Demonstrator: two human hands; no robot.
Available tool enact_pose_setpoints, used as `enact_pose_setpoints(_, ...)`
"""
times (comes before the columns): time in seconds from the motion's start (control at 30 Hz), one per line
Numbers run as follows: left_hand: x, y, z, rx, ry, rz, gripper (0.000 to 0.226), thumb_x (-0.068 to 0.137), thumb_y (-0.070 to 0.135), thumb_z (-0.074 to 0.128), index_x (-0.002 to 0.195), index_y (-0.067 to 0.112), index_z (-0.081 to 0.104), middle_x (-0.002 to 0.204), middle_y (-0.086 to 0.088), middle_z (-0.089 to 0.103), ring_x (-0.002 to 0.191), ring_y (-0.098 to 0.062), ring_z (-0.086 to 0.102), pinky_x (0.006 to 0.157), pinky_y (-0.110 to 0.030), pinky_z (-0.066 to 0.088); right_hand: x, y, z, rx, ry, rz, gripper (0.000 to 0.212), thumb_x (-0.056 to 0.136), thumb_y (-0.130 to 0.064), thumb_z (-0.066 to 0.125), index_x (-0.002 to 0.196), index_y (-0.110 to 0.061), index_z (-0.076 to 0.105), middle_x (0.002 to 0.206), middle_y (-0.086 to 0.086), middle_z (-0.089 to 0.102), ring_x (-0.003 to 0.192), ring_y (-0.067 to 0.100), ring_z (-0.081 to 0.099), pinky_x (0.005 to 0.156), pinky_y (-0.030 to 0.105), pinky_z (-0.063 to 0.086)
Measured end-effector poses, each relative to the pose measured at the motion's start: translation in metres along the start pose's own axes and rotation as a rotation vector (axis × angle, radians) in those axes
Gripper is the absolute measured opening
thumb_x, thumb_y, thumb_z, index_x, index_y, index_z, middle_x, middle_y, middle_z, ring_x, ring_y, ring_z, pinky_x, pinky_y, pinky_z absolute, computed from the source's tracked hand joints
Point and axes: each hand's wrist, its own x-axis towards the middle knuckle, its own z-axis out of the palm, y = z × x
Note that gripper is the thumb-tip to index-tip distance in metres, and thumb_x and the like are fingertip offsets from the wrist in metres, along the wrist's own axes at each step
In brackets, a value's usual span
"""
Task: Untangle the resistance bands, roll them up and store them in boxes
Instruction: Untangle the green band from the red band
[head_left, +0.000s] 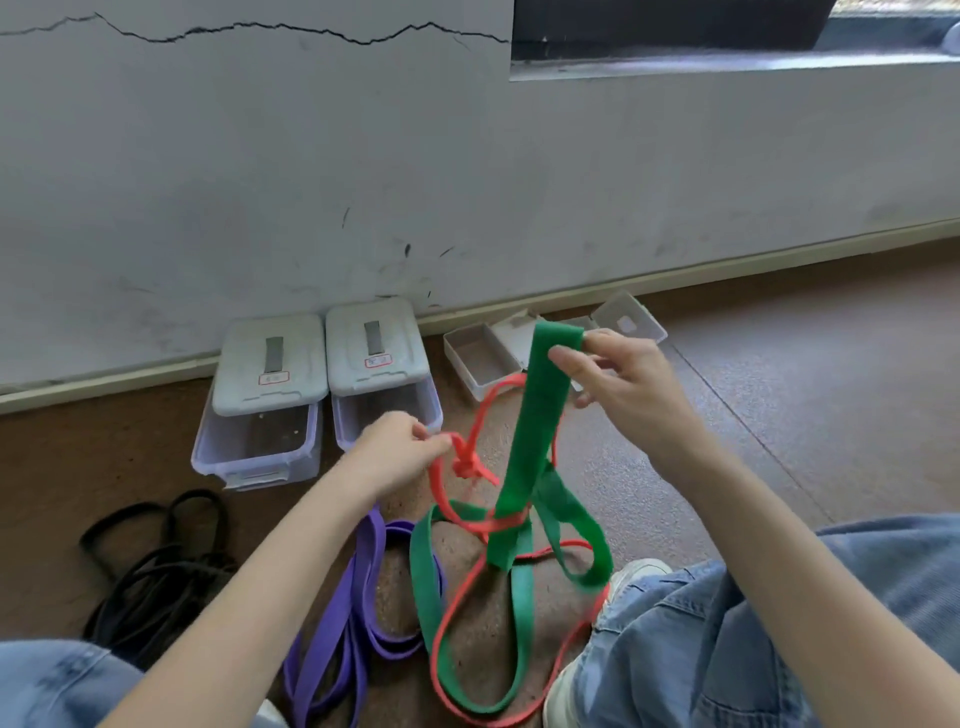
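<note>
A wide green band (535, 431) hangs from my right hand (631, 387), which pinches its top loop at chest height. A thin red band (470, 465) is wound around the green one and knotted; my left hand (400, 449) pinches the red band just left of that knot. Both bands trail down in loops onto the floor between my knees. A purple band (363, 592) lies in loose loops on the floor below my left forearm. A black band (156, 561) lies tangled at the lower left.
Two clear boxes with grey lids slid back (270, 364) (375, 348) stand against the wall. An open shallow box (475, 358) and another open box (631, 317) lie behind my right hand. My knees in jeans and a white shoe (641, 571) frame the bands.
</note>
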Motion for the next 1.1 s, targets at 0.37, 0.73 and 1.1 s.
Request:
enact_pose_setpoints(0.37, -0.01, 0.022, 0.004, -0.633, -0.035, 0.431, 0.022, 0.083, 0.031, 0.065, 0.104, 0.038, 0.061, 0.066, 0.009, 0.066, 0.053, 0.001, 0.053, 0.052, -0.012, 0.042, -0.002, -0.006, -0.004, 0.578, -0.166, -0.041, 0.022, 0.087, -0.021, 0.056, 0.105, -0.019, 0.069, 0.098, 0.0, 0.071, 0.09, 0.013, 0.066, 0.069, 0.024, 0.052)
enact_pose_setpoints(0.73, -0.012, 0.021, 0.033, -0.493, -0.071, 0.43, 0.023, 0.087, 0.002, 0.061, 0.11, 0.006, 0.064, 0.106, -0.021, 0.066, 0.099, -0.038, 0.063, 0.093, -0.047, 0.048, -0.008, -0.015, -0.005, 0.893, -0.302, 0.009, 0.028, 0.087, -0.021, 0.053, 0.112, -0.012, 0.064, 0.103, 0.005, 0.067, 0.096, 0.017, 0.061, 0.076, 0.032, 0.052)
enact_pose_setpoints(1.1, -0.006, 0.041, -0.013, -1.06, -0.028, 0.434, 0.032, 0.075, 0.046, 0.066, 0.094, 0.021, 0.068, 0.093, 0.005, 0.07, 0.084, -0.007, 0.065, 0.076, -0.02, 0.052, -0.015, 0.001, 0.026, 0.301, -0.251, 0.086, 0.008, 0.083, -0.009, 0.066, 0.076, -0.011, 0.069, 0.07, -0.003, 0.071, 0.068, 0.008, 0.067, 0.064, 0.025, 0.054)
